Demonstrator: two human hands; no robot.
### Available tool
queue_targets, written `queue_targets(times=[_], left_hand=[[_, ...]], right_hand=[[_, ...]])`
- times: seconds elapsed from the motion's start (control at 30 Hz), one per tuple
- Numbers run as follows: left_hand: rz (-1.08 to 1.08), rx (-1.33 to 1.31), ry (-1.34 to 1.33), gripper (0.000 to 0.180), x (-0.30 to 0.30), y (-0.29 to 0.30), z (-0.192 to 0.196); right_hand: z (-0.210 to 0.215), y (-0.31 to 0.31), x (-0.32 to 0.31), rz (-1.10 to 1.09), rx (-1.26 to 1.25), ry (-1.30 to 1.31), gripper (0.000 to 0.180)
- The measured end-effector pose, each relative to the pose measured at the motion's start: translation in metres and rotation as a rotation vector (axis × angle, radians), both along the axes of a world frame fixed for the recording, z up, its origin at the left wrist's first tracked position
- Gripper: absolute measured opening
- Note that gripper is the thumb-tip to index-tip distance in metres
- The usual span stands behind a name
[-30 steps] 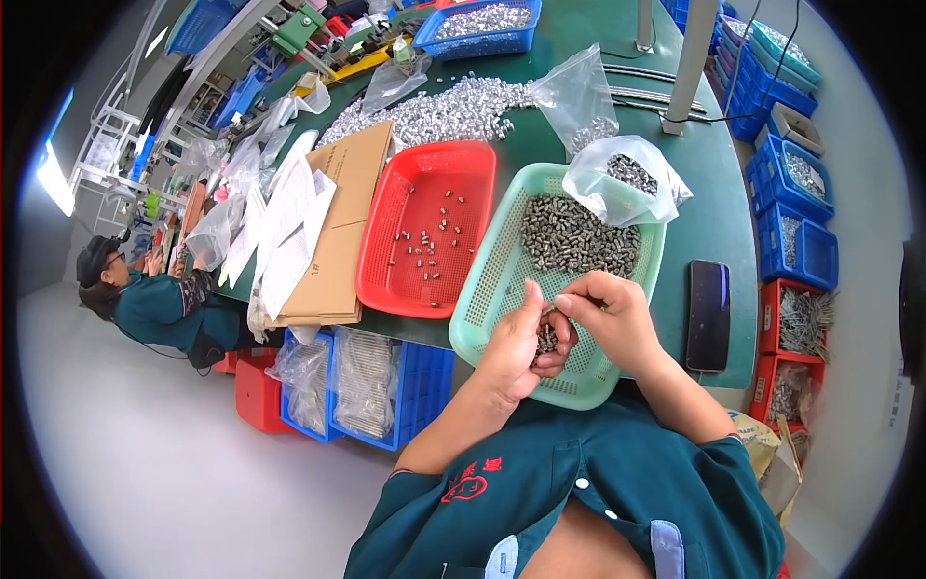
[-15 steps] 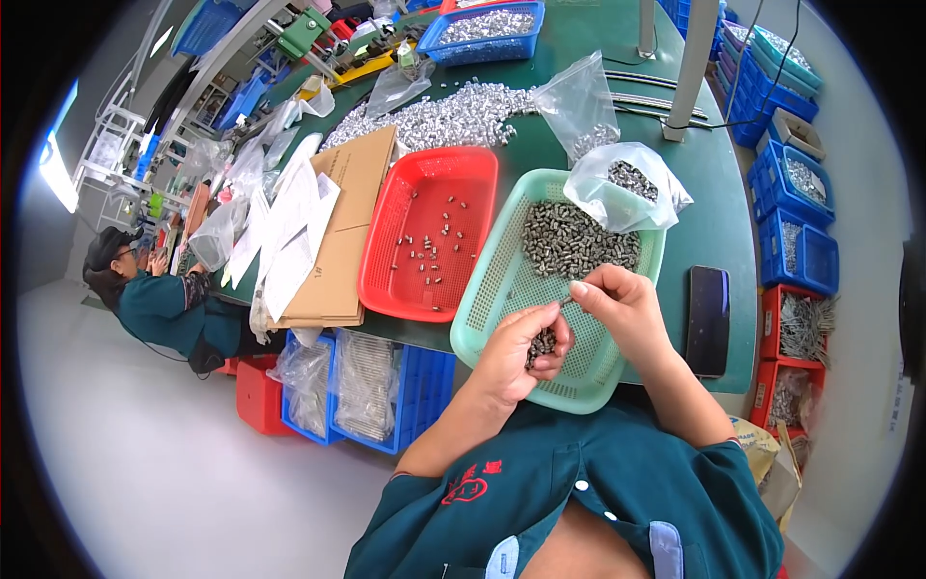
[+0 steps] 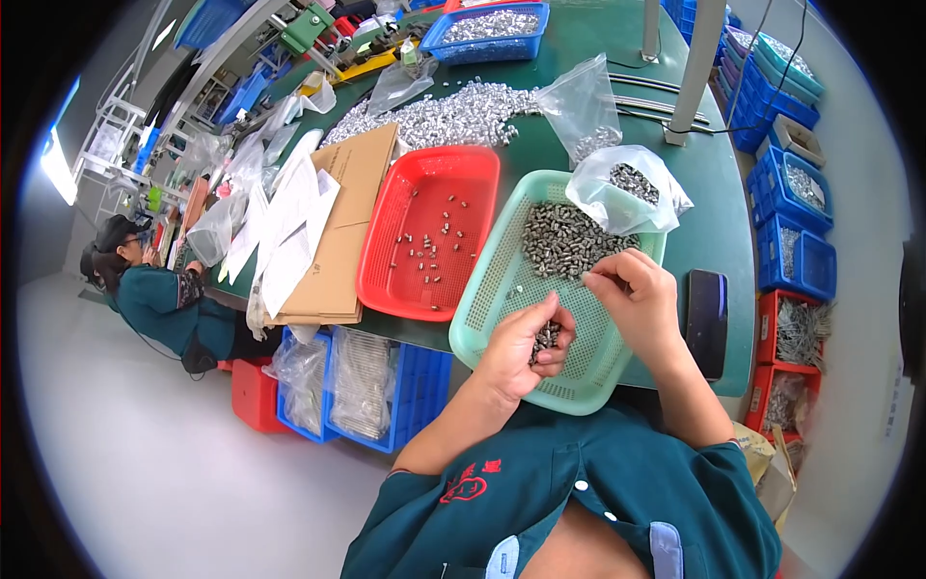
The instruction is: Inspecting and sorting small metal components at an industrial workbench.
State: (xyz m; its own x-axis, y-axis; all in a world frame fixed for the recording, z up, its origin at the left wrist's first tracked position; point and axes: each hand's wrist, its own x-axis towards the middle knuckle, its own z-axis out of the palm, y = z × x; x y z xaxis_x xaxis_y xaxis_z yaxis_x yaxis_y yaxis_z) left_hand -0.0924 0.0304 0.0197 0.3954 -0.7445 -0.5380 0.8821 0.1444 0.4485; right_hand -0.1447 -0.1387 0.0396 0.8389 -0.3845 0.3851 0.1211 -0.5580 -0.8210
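While the green tray (image 3: 502,289) runs lengthwise from lower centre toward upper right, the left hand (image 3: 526,352) cups small metal parts (image 3: 546,338), fingers curled. Right hand (image 3: 637,294) hovers over it, fingers pinched; what they grip, I cannot tell.

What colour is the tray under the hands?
Light green, a perforated tray, seen clearly in the head view.

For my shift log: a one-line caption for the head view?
Left hand cups small metal parts over green tray; right hand pinches one.
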Motion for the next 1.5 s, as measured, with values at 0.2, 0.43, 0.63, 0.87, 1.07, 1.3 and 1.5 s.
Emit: queue_targets(times=[0.2,0.43,0.63,0.87,1.07,1.3,1.5], left_hand=[[-0.065,-0.045,-0.011,0.033,0.0,0.001,-0.004],[-0.075,-0.081,-0.024,0.031,-0.002,-0.004,-0.001],[-0.06,-0.091,-0.004,0.03,-0.002,-0.003,-0.002],[-0.044,-0.111,-0.009,0.028,-0.001,-0.004,0.001],[-0.035,-0.076,-0.031,0.028,-0.003,-0.007,0.004],[0.003,-0.092,0.066,0.028,-0.003,-0.004,-0.006],[0.065,-0.012,0.117,0.033,-0.001,-0.005,-0.007]], right_hand=[[-0.01,-0.007,0.002,0.286,0.667,0.248,0.021],[-0.012,0.0,0.006,0.341,0.836,0.388,0.021],[-0.013,-0.007,0.009,0.105,0.705,0.213,0.022],[-0.008,-0.012,0.007,0.159,0.872,0.181,0.022],[-0.017,-0.005,0.003,0.347,1.072,0.322,0.021],[-0.012,-0.014,0.01,0.165,0.95,0.076,0.016],[-0.015,-0.005,0.004,0.18,0.847,0.165,0.016]])
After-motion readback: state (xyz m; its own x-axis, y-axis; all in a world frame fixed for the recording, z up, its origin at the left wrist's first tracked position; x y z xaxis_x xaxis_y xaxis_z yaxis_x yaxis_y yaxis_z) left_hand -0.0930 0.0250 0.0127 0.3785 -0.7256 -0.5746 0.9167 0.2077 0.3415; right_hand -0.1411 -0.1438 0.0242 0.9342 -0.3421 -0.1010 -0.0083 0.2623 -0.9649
